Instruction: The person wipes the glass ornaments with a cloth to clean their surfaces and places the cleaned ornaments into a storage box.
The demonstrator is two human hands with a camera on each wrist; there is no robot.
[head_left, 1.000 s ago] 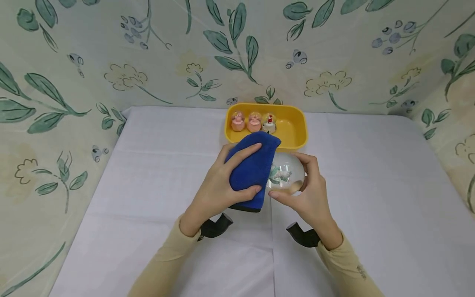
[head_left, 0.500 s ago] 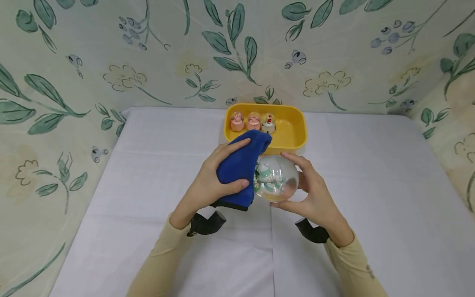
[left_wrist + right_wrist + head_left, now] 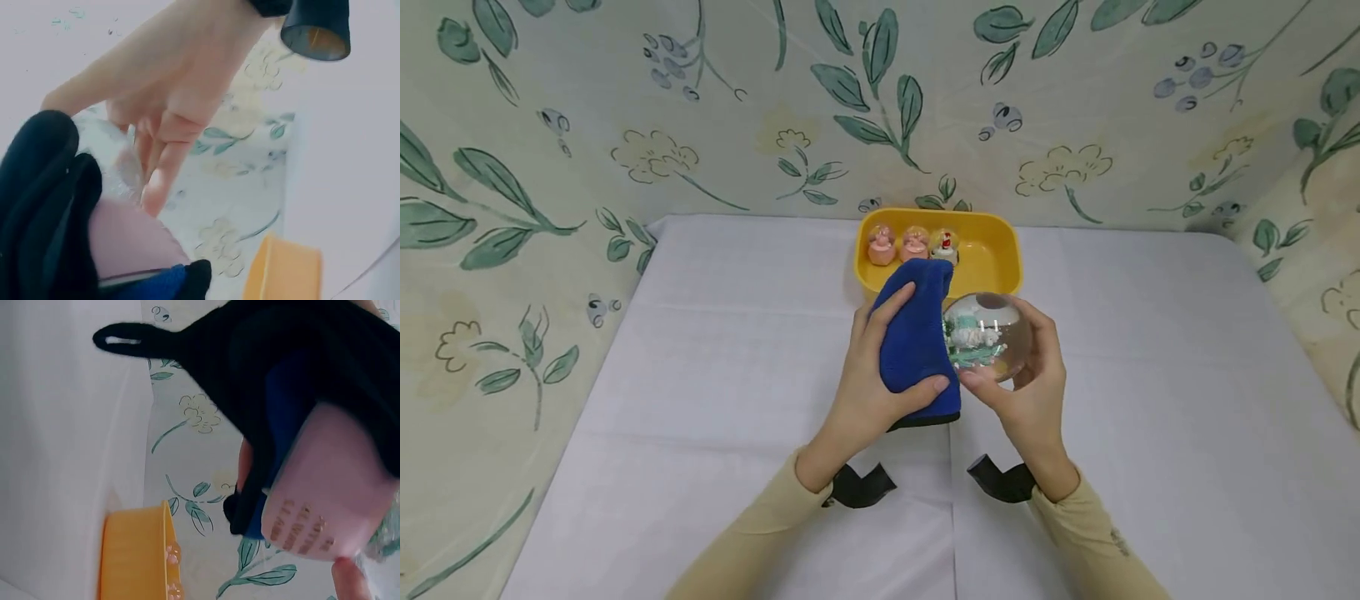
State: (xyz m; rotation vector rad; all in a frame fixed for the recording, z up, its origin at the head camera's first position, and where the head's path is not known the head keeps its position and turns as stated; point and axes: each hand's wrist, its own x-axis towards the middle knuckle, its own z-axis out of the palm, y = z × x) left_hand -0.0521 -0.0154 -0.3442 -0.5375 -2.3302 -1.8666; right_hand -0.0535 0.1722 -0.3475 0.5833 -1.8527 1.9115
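Note:
A snow globe (image 3: 985, 337) with a clear ball and a white and green figure inside lies tilted sideways above the table. My right hand (image 3: 1032, 396) grips its glass ball, thumb below and fingers round the far side. My left hand (image 3: 868, 379) holds a folded blue cloth (image 3: 917, 342) with a black edge against the globe's base. In the head view the cloth hides that base. The right wrist view shows the pink base (image 3: 331, 487) with gold lettering, partly wrapped by the cloth's dark edging (image 3: 225, 381).
Behind the hands, a yellow tray (image 3: 988, 262) stands at the table's back edge. Inside it sit small snow globes: two pink ones (image 3: 882, 247) and a white-based one (image 3: 945, 245) with a red figure. A white cloth (image 3: 1150, 400) covers the table; floral fabric (image 3: 880, 108) hangs behind.
Both hands, with globe and cloth, shift left at first, then back right and slightly up. The globe turns in the cloth, and its figure shows from a different side.

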